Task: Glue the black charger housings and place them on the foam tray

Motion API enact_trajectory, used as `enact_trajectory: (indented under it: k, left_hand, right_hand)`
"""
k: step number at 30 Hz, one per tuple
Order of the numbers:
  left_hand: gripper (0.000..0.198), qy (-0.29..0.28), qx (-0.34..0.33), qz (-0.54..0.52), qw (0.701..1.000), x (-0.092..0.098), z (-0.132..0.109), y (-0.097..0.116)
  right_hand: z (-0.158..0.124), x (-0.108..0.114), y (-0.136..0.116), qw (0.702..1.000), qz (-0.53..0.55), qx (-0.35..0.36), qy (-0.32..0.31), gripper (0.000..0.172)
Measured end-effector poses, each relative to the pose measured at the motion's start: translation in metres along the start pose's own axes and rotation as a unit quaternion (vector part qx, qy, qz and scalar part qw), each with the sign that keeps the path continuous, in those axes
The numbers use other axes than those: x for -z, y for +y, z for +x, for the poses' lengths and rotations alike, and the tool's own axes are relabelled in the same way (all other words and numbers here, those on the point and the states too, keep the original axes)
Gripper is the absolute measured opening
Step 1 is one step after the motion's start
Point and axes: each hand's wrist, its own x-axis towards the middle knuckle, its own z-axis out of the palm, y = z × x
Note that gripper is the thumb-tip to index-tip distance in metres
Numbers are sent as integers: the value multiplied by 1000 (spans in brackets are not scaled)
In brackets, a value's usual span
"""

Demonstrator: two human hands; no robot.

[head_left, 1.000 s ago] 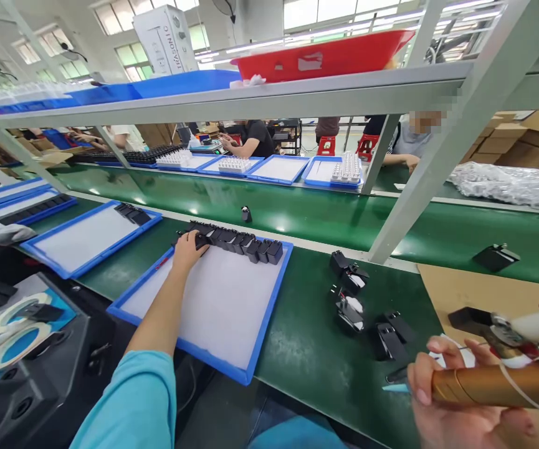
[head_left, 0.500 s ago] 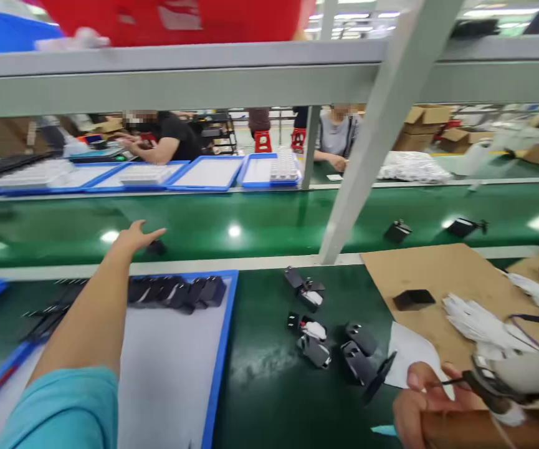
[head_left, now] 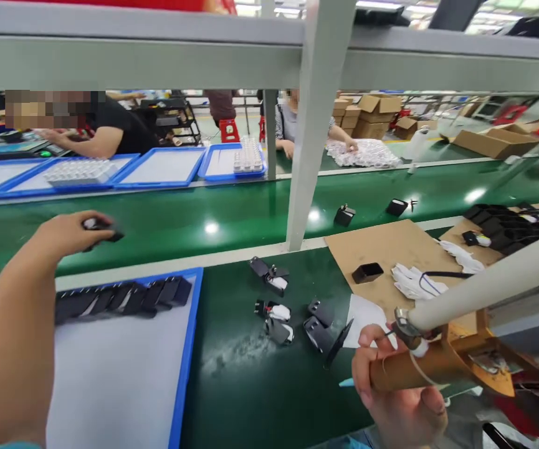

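Observation:
Over the green belt, my left hand (head_left: 70, 234) is closed on a small black box (head_left: 105, 234) with a bit of white on it. Below it, a row of black boxes (head_left: 124, 296) lies along the far edge of a blue-rimmed tray (head_left: 187, 355). My right hand (head_left: 391, 380) is wrapped round a brown tubular handle (head_left: 409, 368), beside the lower end of a white pole (head_left: 493, 280). A light-blue tip (head_left: 346, 382) sticks out beside the fingers. Between the hands, several black casings (head_left: 318, 333) and parts with white pieces (head_left: 276, 312) lie on the green table.
A grey post (head_left: 313, 137) and rail (head_left: 133, 62) stand ahead. Two black units (head_left: 344, 215) lie on the belt (head_left: 232, 212). At right, a cardboard sheet (head_left: 381, 240) bears an open black case (head_left: 367, 272) and white bundles (head_left: 414, 280). Co-workers sit across the belt.
My left hand, open above the belt before, has closed on the black box and lifted it. The view has swung right. My right hand stays on the brown handle.

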Motion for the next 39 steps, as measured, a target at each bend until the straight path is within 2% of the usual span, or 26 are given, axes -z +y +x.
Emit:
enact_trajectory:
  k: [1, 3, 5, 6, 8, 10, 13, 16, 18, 21, 23, 25, 30, 35, 39]
  left_hand:
    - [22, -24, 2, 32, 999, 5, -15, 0]
    - [23, -85, -49, 66, 993, 3, -55, 10]
    - [28, -136, -140, 33, 980, -14, -108, 28]
    - [27, -170, -156, 15, 973, -26, -138, 39]
    - [27, -234, -153, 0, 960, -55, -194, 58]
    - [26, -276, -126, -5, 953, -80, -238, 72]
    - [26, -276, -76, -27, 958, -100, -275, 83]
    - [52, -284, -25, -125, 950, -100, -289, 87]
    - [74, -307, 7, -219, 926, -96, -295, 86]
    - [84, -331, 42, -292, 896, -94, -303, 79]
    - [79, -322, 51, -288, 901, -97, -305, 74]
    - [69, -287, 53, -263, 919, -104, -306, 69]
    - [41, -217, 22, -225, 950, -123, -304, 65]
    - [33, -191, 33, -195, 961, -132, -314, 66]
    - [31, -174, 11, -186, 967, -139, -320, 67]
  right_hand:
    - [-1, 0, 0, 1000, 0, 6, -5, 54]
    - [-2, 2, 0, 1000, 4, 10, -17, 54]
    - [-3, 3, 0, 999, 12, 9, -30, 53]
    - [-4, 4, -1, 999, 16, 7, -38, 52]
    - [-6, 4, -2, 998, 18, 8, -55, 50]
    - [-8, 4, -4, 998, 16, 12, -67, 48]
    - [-10, 3, -6, 997, 1, 14, -78, 46]
    - [-11, 2, -7, 996, 3, 19, -88, 43]
    - [-11, 2, -7, 995, 15, 21, -96, 41]
    - [-10, 2, -5, 995, 19, 21, -99, 41]
    - [-9, 2, -4, 995, 17, 20, -96, 42]
    - [-9, 3, -3, 995, 22, 18, -94, 43]
    - [-5, 3, -1, 996, -1, 21, -84, 47]
    - [5, 17, -2, 993, -17, 58, -97, 46]
    - [19, 34, 1, 990, -80, 95, -73, 31]
